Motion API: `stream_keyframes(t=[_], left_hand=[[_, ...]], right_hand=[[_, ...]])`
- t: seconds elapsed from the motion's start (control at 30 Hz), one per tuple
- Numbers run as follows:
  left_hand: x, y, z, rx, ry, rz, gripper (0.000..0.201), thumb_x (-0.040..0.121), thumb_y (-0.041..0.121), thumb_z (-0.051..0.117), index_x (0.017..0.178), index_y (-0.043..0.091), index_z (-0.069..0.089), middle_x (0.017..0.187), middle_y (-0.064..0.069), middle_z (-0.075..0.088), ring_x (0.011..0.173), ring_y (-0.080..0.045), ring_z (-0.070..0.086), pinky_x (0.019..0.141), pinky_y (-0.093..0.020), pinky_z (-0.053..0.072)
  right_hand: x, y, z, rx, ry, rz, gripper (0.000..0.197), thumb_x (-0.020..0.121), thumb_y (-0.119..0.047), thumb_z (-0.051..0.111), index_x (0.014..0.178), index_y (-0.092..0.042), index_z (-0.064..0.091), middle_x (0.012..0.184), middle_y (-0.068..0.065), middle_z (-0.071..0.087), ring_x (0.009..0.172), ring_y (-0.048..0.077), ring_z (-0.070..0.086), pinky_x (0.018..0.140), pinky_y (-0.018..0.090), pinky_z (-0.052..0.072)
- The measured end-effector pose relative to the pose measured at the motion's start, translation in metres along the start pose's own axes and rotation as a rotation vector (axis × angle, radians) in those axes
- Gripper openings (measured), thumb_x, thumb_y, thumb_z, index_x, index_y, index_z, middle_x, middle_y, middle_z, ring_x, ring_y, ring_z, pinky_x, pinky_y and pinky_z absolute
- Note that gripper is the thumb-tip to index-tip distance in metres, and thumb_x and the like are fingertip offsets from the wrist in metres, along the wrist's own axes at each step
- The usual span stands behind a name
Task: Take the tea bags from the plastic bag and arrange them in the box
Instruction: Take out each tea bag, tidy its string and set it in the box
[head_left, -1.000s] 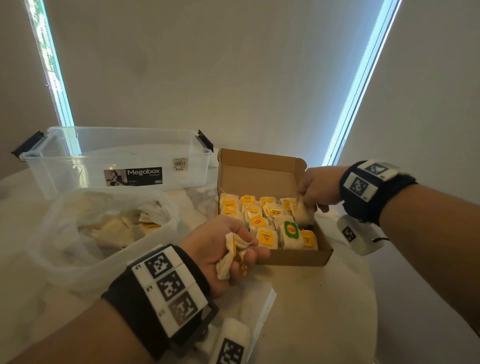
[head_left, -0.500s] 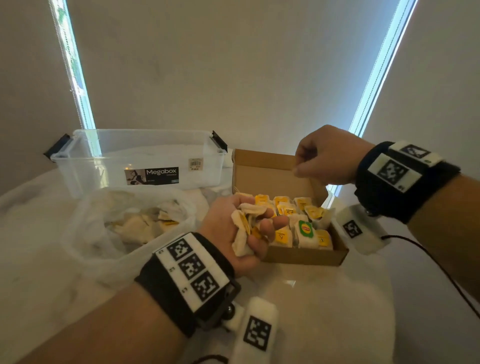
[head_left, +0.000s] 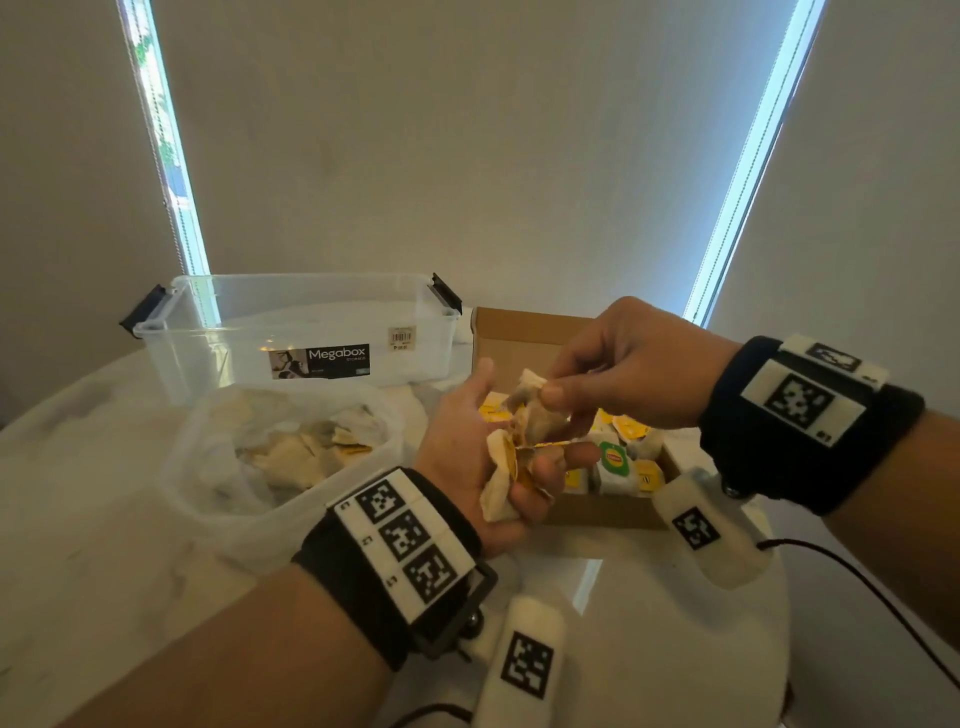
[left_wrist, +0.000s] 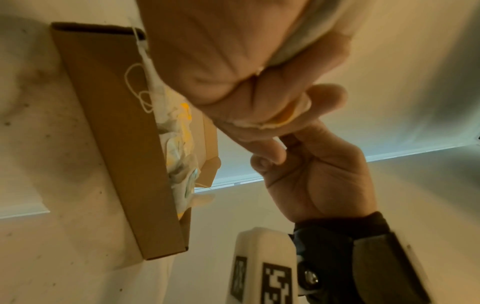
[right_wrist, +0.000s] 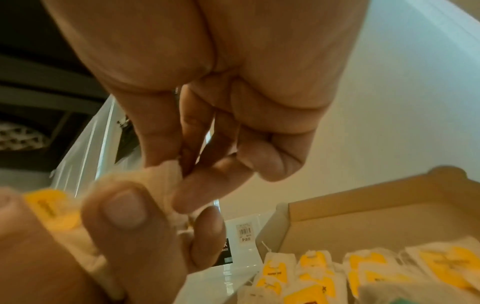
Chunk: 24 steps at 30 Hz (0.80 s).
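Observation:
My left hand (head_left: 498, 457) holds a bunch of cream tea bags (head_left: 501, 480) with yellow tags, raised in front of the cardboard box (head_left: 524, 332). My right hand (head_left: 566, 387) reaches across from the right and pinches the top tea bag (head_left: 532, 387) of that bunch between thumb and fingers. In the right wrist view the pinch (right_wrist: 168, 172) shows close up, with the left thumb (right_wrist: 124, 205) below it. Rows of tea bags (right_wrist: 363, 269) with yellow tags stand in the box (right_wrist: 363, 205). The plastic bag (head_left: 280, 447) lies open at the left with more tea bags (head_left: 301, 452) inside.
A clear plastic Megabox tub (head_left: 301, 332) stands behind the plastic bag. Everything sits on a round white table (head_left: 649, 623). A black cable (head_left: 857, 587) trails from my right wrist over the table's right edge. A pale wall is behind.
My left hand lifted its bunch of tea bags higher in front of the box. My right hand left the box, rose, and came over to pinch a tea bag from the left hand.

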<state>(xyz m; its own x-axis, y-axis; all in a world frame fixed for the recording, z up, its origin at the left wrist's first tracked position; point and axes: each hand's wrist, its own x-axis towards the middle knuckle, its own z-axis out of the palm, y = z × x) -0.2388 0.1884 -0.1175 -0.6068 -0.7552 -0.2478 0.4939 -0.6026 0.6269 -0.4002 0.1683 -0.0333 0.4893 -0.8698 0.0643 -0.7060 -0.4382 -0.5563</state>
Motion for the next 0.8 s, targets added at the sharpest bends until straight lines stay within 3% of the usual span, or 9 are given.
stream_keyframes(t=[0.1, 0.23, 0.33, 0.53, 0.67, 0.73, 0.8], left_hand=[[0.0, 0.0, -0.004, -0.023, -0.059, 0.03, 0.077, 0.085, 0.077, 0.04, 0.103, 0.006, 0.064, 0.084, -0.013, 0.063, 0.04, -0.012, 0.055, 0.03, -0.013, 0.037], [-0.001, -0.001, 0.0, 0.001, -0.068, 0.108, 0.037, 0.085, 0.045, 0.062, 0.098, 0.011, 0.066, 0.085, -0.006, 0.061, 0.039, -0.007, 0.053, 0.031, -0.01, 0.034], [0.0, -0.001, 0.003, 0.005, 0.015, 0.116, 0.02, 0.092, 0.028, 0.056, 0.102, 0.012, 0.061, 0.084, -0.005, 0.067, 0.037, -0.005, 0.051, 0.028, -0.011, 0.033], [0.003, -0.002, 0.006, 0.087, 0.145, 0.119, 0.013, 0.099, 0.025, 0.052, 0.1, 0.013, 0.055, 0.07, -0.002, 0.063, 0.035, -0.006, 0.048, 0.027, -0.013, 0.031], [0.006, -0.004, 0.01, 0.365, 0.239, 0.185, 0.008, 0.1, 0.018, 0.052, 0.094, 0.014, 0.052, 0.065, -0.002, 0.058, 0.035, -0.007, 0.043, 0.03, -0.013, 0.029], [0.008, -0.005, 0.01, 0.547, 0.285, 0.221, 0.009, 0.098, 0.015, 0.056, 0.09, 0.013, 0.054, 0.064, -0.003, 0.058, 0.037, -0.009, 0.044, 0.032, -0.015, 0.031], [0.009, -0.004, 0.012, 0.615, 0.292, 0.226, 0.008, 0.095, 0.013, 0.061, 0.088, 0.012, 0.057, 0.063, -0.004, 0.058, 0.039, -0.01, 0.046, 0.033, -0.016, 0.033]], right_hand=[[-0.004, 0.002, -0.001, 0.186, 0.035, 0.07, 0.013, 0.092, -0.014, 0.069, 0.089, -0.007, 0.079, 0.063, -0.001, 0.073, 0.052, 0.003, 0.063, 0.052, 0.016, 0.048], [-0.004, 0.005, -0.001, 0.385, 0.033, 0.158, 0.018, 0.096, -0.011, 0.062, 0.094, 0.004, 0.074, 0.074, 0.014, 0.074, 0.061, 0.018, 0.07, 0.056, 0.023, 0.051], [-0.002, 0.007, 0.002, 0.389, 0.06, 0.179, 0.021, 0.099, -0.014, 0.059, 0.099, 0.004, 0.069, 0.081, 0.018, 0.075, 0.066, 0.022, 0.073, 0.057, 0.026, 0.051], [0.001, 0.012, 0.003, 0.378, 0.159, 0.218, 0.015, 0.1, -0.012, 0.057, 0.095, -0.003, 0.069, 0.073, 0.011, 0.073, 0.058, 0.018, 0.069, 0.057, 0.028, 0.051], [0.001, 0.012, 0.001, 0.349, 0.177, 0.238, 0.014, 0.092, -0.009, 0.063, 0.105, -0.01, 0.068, 0.089, 0.013, 0.073, 0.06, 0.021, 0.066, 0.055, 0.028, 0.044], [0.0, 0.012, -0.001, 0.223, 0.12, 0.188, 0.025, 0.089, -0.016, 0.071, 0.113, -0.021, 0.068, 0.097, 0.006, 0.073, 0.065, 0.014, 0.063, 0.055, 0.024, 0.044], [-0.002, 0.011, -0.005, 0.058, 0.023, 0.149, 0.02, 0.087, -0.019, 0.075, 0.107, -0.025, 0.074, 0.092, -0.004, 0.074, 0.073, 0.007, 0.065, 0.062, 0.017, 0.046]])
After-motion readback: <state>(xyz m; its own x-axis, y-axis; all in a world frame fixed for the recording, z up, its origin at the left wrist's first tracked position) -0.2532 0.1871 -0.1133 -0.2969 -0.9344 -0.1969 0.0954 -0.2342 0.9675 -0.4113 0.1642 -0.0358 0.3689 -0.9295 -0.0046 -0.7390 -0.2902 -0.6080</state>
